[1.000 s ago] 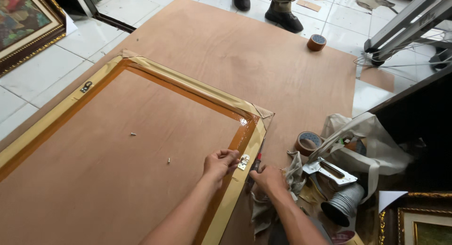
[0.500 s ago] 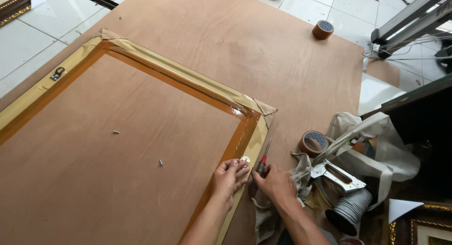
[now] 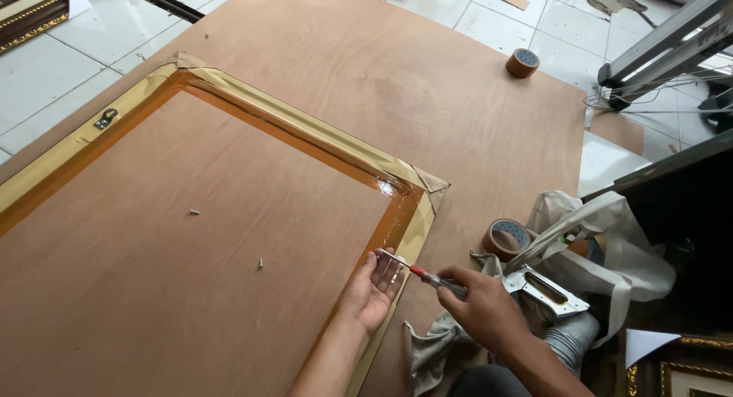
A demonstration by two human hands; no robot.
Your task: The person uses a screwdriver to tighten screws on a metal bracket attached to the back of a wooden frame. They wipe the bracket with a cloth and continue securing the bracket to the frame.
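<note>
Right hand (image 3: 485,309), near centre-right, fingers curled tight round a screwdriver with red-and-clear handle and thin metal shaft (image 3: 416,271); shaft points left and slightly far, tip over the frame rail. Left hand (image 3: 372,290) just left of it, palm up, fingers loosely spread and half open, resting on the near-right rail of the large wooden picture frame, back side up, edged in shiny brown tape (image 3: 397,214). A small silver metal piece (image 3: 395,275) sits at the left fingertips under the shaft; cannot tell if it is pinched or only touched.

Crumpled grey cloth (image 3: 431,343) lies under the right wrist, on the plywood. Right of the hand: silver metal staple gun (image 3: 546,290), touching a grey corrugated hose piece (image 3: 573,340). White cloth bag with straps (image 3: 611,244) just beyond.

Roll of brown packing tape (image 3: 506,238) near the frame corner, beside the bag. On the frame's brown backing board (image 3: 191,290), two small loose screws (image 3: 259,263), well apart. Small metal hanger bracket (image 3: 105,119) on the far-left rail.

Frame lies on a big plywood sheet (image 3: 427,76) on white tiled floor (image 3: 69,53). Second brown tape roll (image 3: 523,62) far right on the plywood. Grey metal stand legs (image 3: 664,46) far right; gilt framed picture (image 3: 27,11) far left corner.
</note>
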